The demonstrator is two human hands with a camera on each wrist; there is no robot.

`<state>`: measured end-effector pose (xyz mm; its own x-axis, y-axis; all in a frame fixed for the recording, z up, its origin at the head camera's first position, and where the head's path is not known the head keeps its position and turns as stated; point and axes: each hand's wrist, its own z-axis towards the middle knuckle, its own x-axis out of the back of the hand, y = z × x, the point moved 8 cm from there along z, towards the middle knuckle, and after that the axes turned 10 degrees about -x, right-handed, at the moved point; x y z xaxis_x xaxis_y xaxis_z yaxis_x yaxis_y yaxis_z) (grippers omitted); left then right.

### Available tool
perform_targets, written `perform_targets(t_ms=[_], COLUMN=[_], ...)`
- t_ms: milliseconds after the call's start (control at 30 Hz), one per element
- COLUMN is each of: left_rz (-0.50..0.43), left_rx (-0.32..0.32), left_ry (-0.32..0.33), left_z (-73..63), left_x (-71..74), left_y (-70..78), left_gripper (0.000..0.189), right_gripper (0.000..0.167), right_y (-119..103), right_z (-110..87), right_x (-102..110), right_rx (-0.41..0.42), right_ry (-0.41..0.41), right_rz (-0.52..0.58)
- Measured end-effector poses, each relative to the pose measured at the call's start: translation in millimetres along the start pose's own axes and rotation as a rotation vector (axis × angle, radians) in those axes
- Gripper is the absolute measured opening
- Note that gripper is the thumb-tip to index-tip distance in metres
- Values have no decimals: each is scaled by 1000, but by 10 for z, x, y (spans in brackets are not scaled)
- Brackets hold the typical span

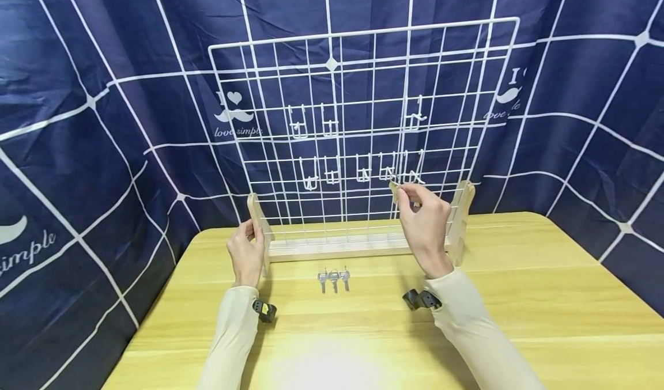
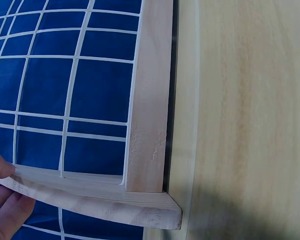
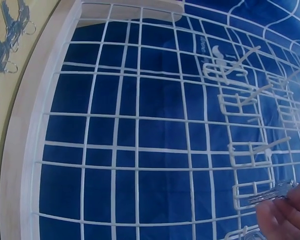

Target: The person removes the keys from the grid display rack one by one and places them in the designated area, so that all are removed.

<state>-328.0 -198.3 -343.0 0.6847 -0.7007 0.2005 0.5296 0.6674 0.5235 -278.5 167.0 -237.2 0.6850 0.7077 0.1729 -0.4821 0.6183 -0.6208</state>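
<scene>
My right hand [image 1: 427, 220] pinches a metal key [image 3: 272, 193] between thumb and fingertips, right at the lower row of white wire hooks [image 1: 386, 173] on a white wire grid rack [image 1: 358, 205]. In the right wrist view the key overlaps the outer end of one hook. My left hand [image 1: 245, 252] grips the rack's left wooden side post [image 2: 90, 202], thumb on one face and fingers on the other. On the table in front of the rack lie 3 silver keys [image 1: 334, 280] with small rings, side by side.
More hooks [image 1: 329, 128] hang in an upper row on the grid. A wooden base bar [image 1: 337, 249] joins the left post and the right post [image 1: 461, 217]. The rack stands on a wood-grain table [image 1: 321, 326], with a navy checked curtain [image 1: 290, 4] behind and beside it.
</scene>
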Motion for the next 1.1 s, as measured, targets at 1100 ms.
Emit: perform_targets(t_ms=[1100], left_rz=[-13], left_rx=[5], left_ry=[9], left_z=[-15], left_x=[-1], left_y=[-16], left_gripper=[20], right_gripper=[11], right_y=[-33], right_z=[13], right_x=[180], right_rx=[6], right_ry=[36], right_rz=[52])
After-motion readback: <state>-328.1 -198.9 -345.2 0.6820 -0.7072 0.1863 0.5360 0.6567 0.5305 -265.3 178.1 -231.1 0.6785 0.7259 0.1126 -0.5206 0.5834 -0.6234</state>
